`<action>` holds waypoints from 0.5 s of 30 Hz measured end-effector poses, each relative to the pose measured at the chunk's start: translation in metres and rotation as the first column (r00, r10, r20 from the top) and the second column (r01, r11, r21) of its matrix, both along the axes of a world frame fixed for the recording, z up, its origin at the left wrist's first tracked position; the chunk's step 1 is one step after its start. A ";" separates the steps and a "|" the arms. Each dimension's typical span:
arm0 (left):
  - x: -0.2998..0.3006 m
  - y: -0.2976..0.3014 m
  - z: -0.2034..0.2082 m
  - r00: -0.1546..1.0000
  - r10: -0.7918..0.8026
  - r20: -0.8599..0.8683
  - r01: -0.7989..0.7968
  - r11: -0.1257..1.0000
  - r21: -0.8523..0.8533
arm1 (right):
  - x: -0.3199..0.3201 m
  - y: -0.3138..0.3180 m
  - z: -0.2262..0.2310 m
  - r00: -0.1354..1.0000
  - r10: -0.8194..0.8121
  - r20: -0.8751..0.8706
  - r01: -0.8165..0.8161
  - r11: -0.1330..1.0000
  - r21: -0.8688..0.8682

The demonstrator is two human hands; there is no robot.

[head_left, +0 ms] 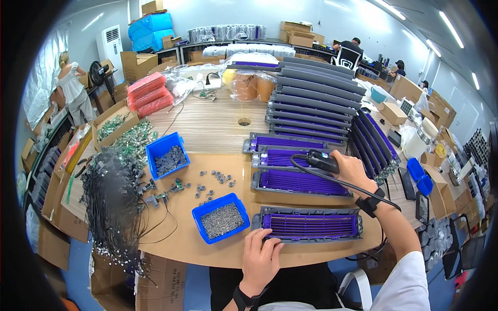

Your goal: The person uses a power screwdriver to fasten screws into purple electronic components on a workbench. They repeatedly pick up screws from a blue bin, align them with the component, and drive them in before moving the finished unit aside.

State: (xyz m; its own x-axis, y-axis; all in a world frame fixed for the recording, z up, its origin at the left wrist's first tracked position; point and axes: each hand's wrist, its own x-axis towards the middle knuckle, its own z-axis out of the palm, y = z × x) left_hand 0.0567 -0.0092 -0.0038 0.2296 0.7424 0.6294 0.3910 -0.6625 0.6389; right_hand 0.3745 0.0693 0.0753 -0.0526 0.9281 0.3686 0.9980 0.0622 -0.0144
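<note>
In front of me on the cardboard-covered table lies a long dark-grey panel with purple slats (pixel 311 225). My left hand (pixel 261 256) grips its near left corner, the fingertips bent over the edge. Further back, my right hand (pixel 348 168) is closed round a black corded hand tool (pixel 322 161), held over other purple-slatted panels (pixel 306 182). The tool's cord loops from its left end back past my right wrist. Its working tip is hidden. A blue bin of small metal screws (pixel 222 220) stands left of the near panel, and small grey round parts (pixel 206 194) lie loose behind it.
Another blue bin (pixel 179 141) holds grey parts. Bundled black cables (pixel 111 192) and green circuit boards (pixel 124 136) cover the left side. More grey panels (pixel 316 96) are stacked at the back right. A phone-like black device (pixel 406 183) lies at the right edge. Other people work further off.
</note>
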 end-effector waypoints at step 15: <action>-0.007 -0.004 -0.004 0.999 0.037 -0.024 -0.035 0.998 0.060 | -0.008 -0.039 0.014 0.987 0.152 0.047 -0.143 0.976 -0.162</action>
